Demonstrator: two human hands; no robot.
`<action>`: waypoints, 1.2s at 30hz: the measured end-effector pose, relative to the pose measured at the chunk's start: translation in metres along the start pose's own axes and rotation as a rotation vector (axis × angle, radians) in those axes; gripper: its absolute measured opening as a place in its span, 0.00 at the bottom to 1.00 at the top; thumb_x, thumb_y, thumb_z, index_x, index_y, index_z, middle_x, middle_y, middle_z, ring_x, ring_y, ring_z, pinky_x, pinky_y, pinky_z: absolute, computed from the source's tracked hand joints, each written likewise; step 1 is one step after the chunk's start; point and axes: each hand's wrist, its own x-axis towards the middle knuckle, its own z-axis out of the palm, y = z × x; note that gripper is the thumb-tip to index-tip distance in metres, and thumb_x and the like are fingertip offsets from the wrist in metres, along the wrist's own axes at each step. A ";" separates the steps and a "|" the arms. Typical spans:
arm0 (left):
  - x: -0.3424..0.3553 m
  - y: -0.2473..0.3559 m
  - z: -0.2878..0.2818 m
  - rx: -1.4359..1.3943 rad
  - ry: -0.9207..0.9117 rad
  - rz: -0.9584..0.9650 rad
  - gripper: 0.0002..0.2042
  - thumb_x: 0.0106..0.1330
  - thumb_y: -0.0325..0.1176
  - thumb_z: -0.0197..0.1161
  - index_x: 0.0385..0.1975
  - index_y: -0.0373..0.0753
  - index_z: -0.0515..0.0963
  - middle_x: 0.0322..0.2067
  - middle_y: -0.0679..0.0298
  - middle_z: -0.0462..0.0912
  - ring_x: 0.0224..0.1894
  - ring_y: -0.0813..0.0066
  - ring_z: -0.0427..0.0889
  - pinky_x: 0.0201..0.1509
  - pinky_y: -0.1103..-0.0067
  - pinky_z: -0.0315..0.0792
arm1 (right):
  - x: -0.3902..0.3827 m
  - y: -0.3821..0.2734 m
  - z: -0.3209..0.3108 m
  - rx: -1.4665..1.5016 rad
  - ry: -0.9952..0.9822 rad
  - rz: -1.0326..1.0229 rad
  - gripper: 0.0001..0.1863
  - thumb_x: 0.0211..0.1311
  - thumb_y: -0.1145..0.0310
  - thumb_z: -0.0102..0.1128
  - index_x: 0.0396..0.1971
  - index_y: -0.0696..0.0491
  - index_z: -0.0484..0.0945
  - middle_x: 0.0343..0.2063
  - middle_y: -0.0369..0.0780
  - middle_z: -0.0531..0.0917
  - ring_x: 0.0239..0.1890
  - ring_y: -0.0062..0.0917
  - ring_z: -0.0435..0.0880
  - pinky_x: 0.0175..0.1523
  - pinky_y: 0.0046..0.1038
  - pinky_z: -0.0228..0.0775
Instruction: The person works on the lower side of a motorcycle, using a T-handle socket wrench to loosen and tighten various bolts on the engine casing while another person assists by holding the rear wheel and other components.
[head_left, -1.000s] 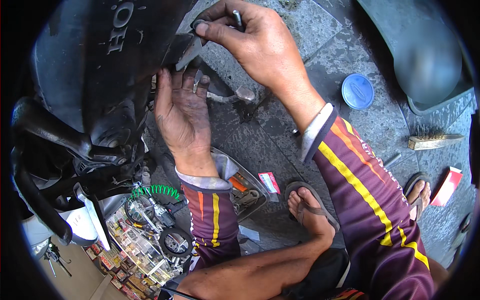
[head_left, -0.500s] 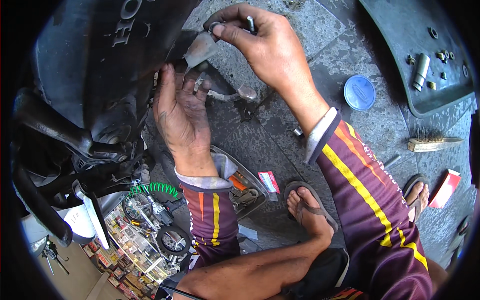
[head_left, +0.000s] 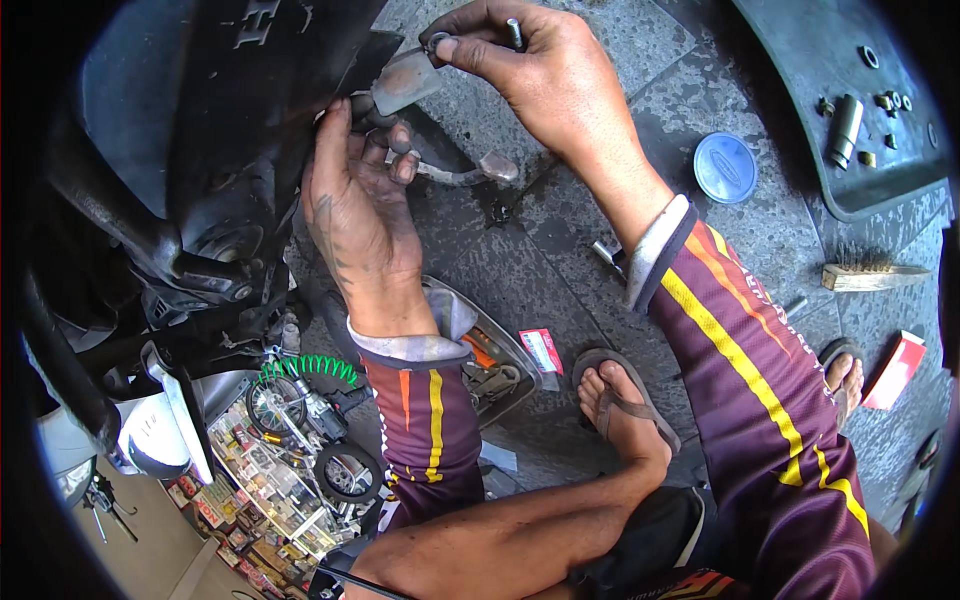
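Two grips: right hand (head_left: 555, 78) pinches small dark ring (head_left: 434, 42); left hand (head_left: 368, 212) half-curled, hold unclear.

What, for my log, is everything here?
Vehicle body: one, black, left
Flap: one, grey, top
Pin: one, silver, top
Lever: one, grey, upper centre
Lid: one, blue, right
Tray: one, dark, upper right
Metal parts: several, mostly silver, right
Brush: one, brown, right
Box: one, red-white, right
Packet: one, red-white, centre
Tool bin: one, grey, centre
Coil: one, green, left
Wheels: two, black, lower left
Sandals: two, brown, lower right
Left hand: one, grimy, centre-left
Right hand: one, grimy, top
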 end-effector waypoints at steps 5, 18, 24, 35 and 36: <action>-0.003 -0.003 -0.001 -0.023 -0.037 -0.006 0.10 0.65 0.38 0.57 0.35 0.38 0.74 0.27 0.66 0.76 0.26 0.79 0.73 0.24 0.86 0.61 | 0.003 -0.013 0.006 0.026 0.113 -0.010 0.11 0.55 0.68 0.60 0.36 0.57 0.81 0.27 0.48 0.83 0.31 0.35 0.84 0.39 0.30 0.71; -0.004 -0.003 -0.002 0.048 -0.054 -0.018 0.11 0.68 0.41 0.54 0.39 0.40 0.73 0.32 0.65 0.76 0.30 0.76 0.73 0.27 0.84 0.62 | 0.021 -0.021 0.016 0.157 0.151 0.009 0.12 0.53 0.69 0.61 0.34 0.61 0.81 0.28 0.50 0.83 0.31 0.34 0.84 0.39 0.30 0.71; -0.001 -0.004 -0.002 0.008 -0.100 0.026 0.13 0.69 0.43 0.51 0.45 0.41 0.71 0.36 0.63 0.76 0.33 0.75 0.74 0.27 0.83 0.62 | 0.032 -0.016 0.008 0.207 0.013 -0.039 0.12 0.54 0.69 0.61 0.34 0.61 0.81 0.28 0.48 0.84 0.32 0.28 0.83 0.40 0.28 0.70; -0.004 0.004 0.000 0.126 -0.049 -0.076 0.14 0.69 0.43 0.50 0.38 0.37 0.71 0.26 0.63 0.73 0.23 0.77 0.70 0.20 0.85 0.60 | 0.003 -0.009 -0.005 0.063 0.026 -0.105 0.13 0.55 0.66 0.61 0.37 0.60 0.79 0.29 0.48 0.83 0.32 0.30 0.83 0.40 0.29 0.71; 0.001 0.001 -0.001 0.077 -0.064 -0.079 0.13 0.69 0.43 0.50 0.37 0.37 0.71 0.25 0.64 0.72 0.22 0.77 0.69 0.20 0.85 0.59 | 0.003 -0.007 -0.006 0.067 0.021 -0.088 0.13 0.55 0.67 0.61 0.37 0.60 0.79 0.29 0.47 0.83 0.32 0.30 0.83 0.40 0.28 0.71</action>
